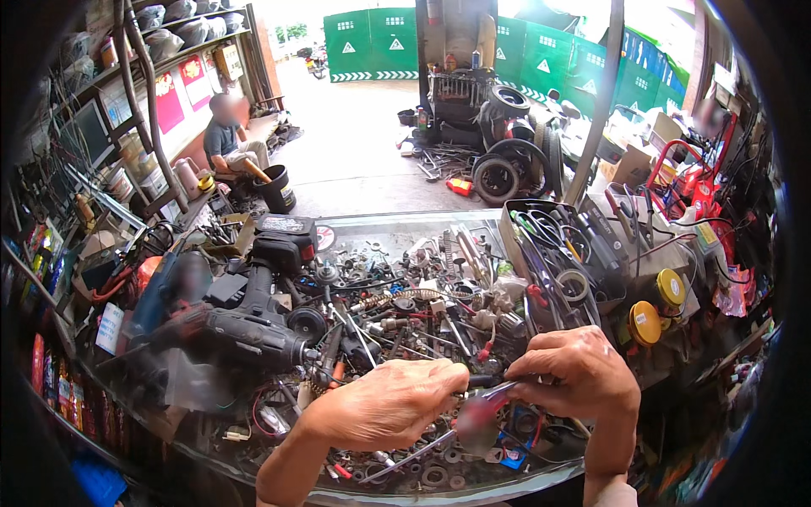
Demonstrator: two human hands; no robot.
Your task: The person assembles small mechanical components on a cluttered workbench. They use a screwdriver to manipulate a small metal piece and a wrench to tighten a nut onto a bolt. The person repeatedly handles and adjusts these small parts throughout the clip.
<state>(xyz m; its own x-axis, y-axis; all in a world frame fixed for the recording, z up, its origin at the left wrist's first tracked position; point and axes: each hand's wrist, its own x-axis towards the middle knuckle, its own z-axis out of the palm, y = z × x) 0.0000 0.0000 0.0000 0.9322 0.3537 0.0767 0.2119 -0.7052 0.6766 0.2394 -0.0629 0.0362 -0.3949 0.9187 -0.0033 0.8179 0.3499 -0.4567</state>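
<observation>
Glass-topped bench [380,226] fills the middle of the frame, heaped with loose metal parts: screws, washers, springs, bolts and wires. Low in the centre, two bare hands meet over the clutter. The left hand [390,406] is curled, knuckles up, fingertips pinched on the dark end of a screwdriver [477,404]. The right hand [574,372], just right of it, is clenched around the same tool from the other side, so both hands grasp it together. The screwdriver has a translucent red handle and a thin metal shaft that slants down to the lower left, above the washers at the bench's front edge.

Left of centre lies a black cordless drill [253,325], its chuck pointing right toward the hands. At centre right an open tool tray [553,253] holds pliers, scissors and a roll of tape. Two round yellow tins [657,306] sit to the right of the tray. In the upper left a person [226,139] sits beside a black bucket [277,188]. Tyres [507,156] are stacked at the upper centre, before a green fence [372,42].
</observation>
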